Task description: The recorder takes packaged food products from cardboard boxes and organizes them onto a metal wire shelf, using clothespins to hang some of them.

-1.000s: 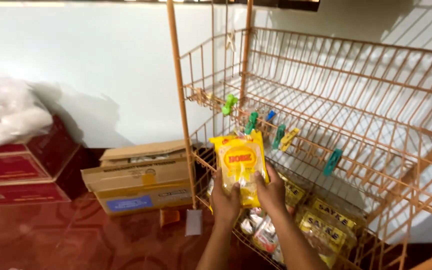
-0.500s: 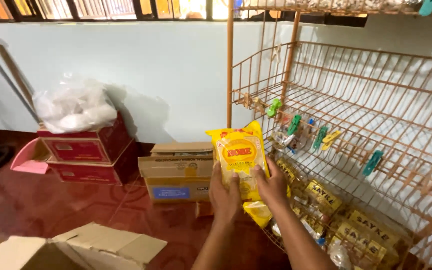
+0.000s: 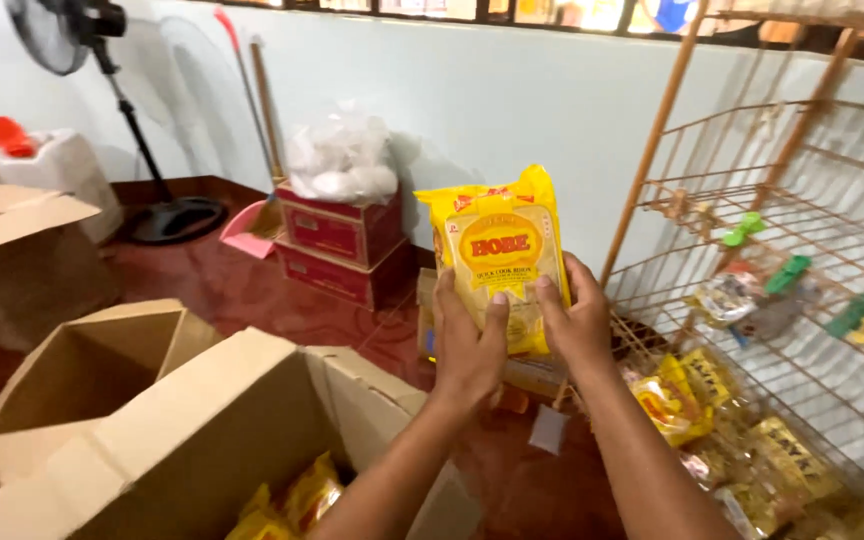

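Both my hands hold up a yellow packet (image 3: 500,252) with an orange oval label, upright in front of me. My left hand (image 3: 469,345) grips its lower left edge, thumb on the front. My right hand (image 3: 577,320) grips its lower right edge. The packet hangs above the floor, between an open cardboard box (image 3: 242,430) at lower left and an orange wire rack (image 3: 752,250) at right. More yellow packets (image 3: 297,500) lie inside the box, and similar packets (image 3: 712,400) sit on the rack's low shelf.
Red cartons (image 3: 337,240) with a white plastic bag on top stand against the wall. A standing fan (image 3: 102,90), a pink dustpan (image 3: 252,232) and broom handles are at the back left. Another cardboard box (image 3: 22,250) is at far left. Coloured clips (image 3: 787,272) hang on the rack.
My view has swung left and back; the open box and the fan have come into sight. The packet stays in both hands, now left of the rack.
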